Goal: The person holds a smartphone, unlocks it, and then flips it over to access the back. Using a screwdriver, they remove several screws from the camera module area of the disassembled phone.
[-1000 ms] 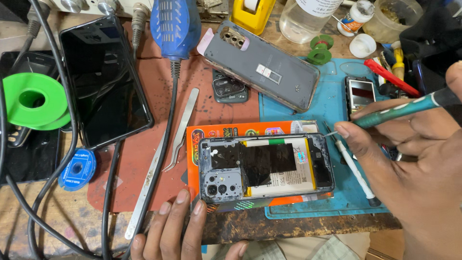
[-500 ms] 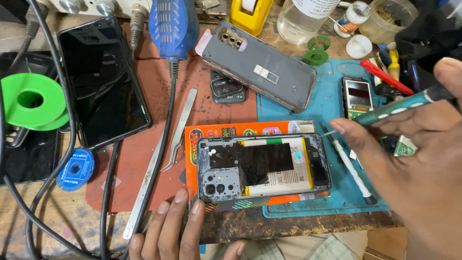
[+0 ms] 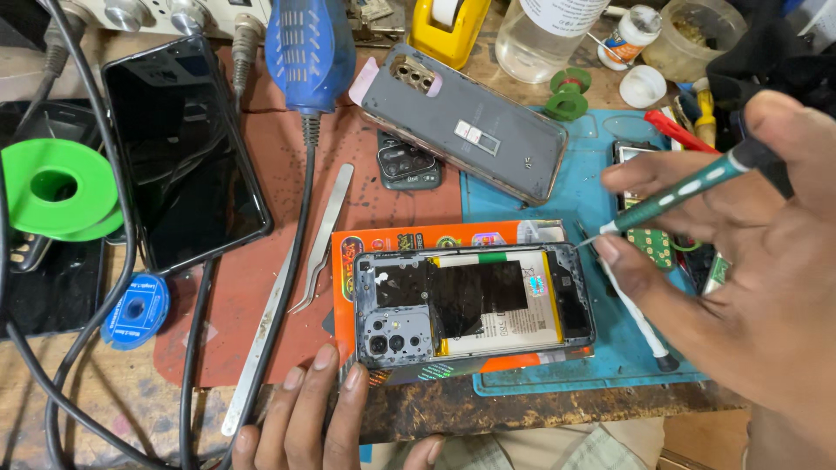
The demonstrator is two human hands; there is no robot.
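An opened phone [image 3: 475, 305] lies back-up on an orange box [image 3: 418, 240] at the table's front edge, its battery and camera module showing. My right hand [image 3: 740, 270] grips a green screwdriver [image 3: 688, 191] whose tip sits at the phone's upper right corner. My left hand [image 3: 305, 418] rests at the near edge, fingertips touching the phone's lower left corner. The removed grey back cover [image 3: 470, 122] lies behind the phone.
Metal tweezers [image 3: 322, 235] lie left of the phone. A black phone [image 3: 178, 152] lies face-up at the left beside a green spool [image 3: 52, 187]. A blue tool [image 3: 309, 52] with cable, a yellow tape dispenser [image 3: 448, 26], a bottle [image 3: 549, 35] and a blue mat [image 3: 601, 348] surround the work.
My right hand has lifted slightly, keeping the screwdriver tip near the phone's upper right corner. The left hand stays put.
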